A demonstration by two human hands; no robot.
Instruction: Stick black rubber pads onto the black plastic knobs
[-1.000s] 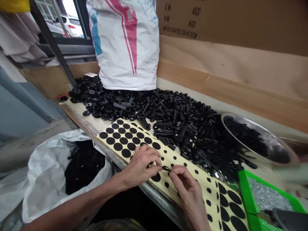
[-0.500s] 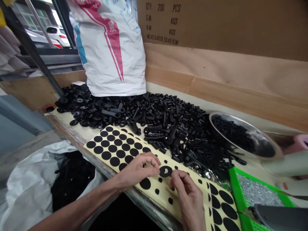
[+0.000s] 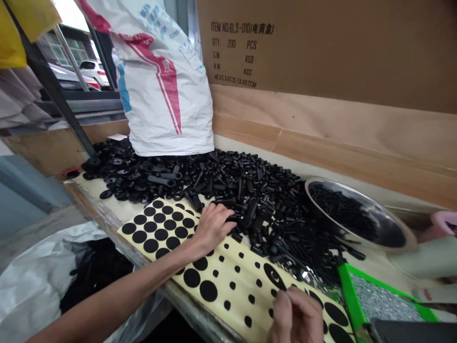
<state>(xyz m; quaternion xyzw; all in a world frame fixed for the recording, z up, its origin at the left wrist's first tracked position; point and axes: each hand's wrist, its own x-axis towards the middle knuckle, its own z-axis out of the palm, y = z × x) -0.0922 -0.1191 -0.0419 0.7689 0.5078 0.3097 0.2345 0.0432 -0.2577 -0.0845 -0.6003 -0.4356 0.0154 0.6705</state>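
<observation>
The left hand (image 3: 212,228) is resting loosely open on the near edge of the black plastic parts (image 3: 257,209), its fingers touching them and gripping nothing that shows; the right hand (image 3: 296,317) is hovering at the bottom of the view with its fingers bunched together above the sheet (image 3: 228,271), and I cannot tell whether they are pinching anything; the sheet is lying across the table (image 3: 193,305), its tan backing carrying rows of black discs (image 3: 150,246); a black ring (image 3: 274,276) is sitting on the sheet just above the right hand; the parts are spreading in a heap behind the sheet, against a white sack (image 3: 160,95) slumping onto them; a steel bowl (image 3: 342,186) is holding more black pieces beside the heap; a green tray (image 3: 352,295) of small silver bits is sitting near the sheet's far end; a plastic bag (image 3: 35,281) of black pieces is hanging open below the table's edge, under the left forearm; a cardboard carton (image 3: 285,47) is standing behind it all.
</observation>
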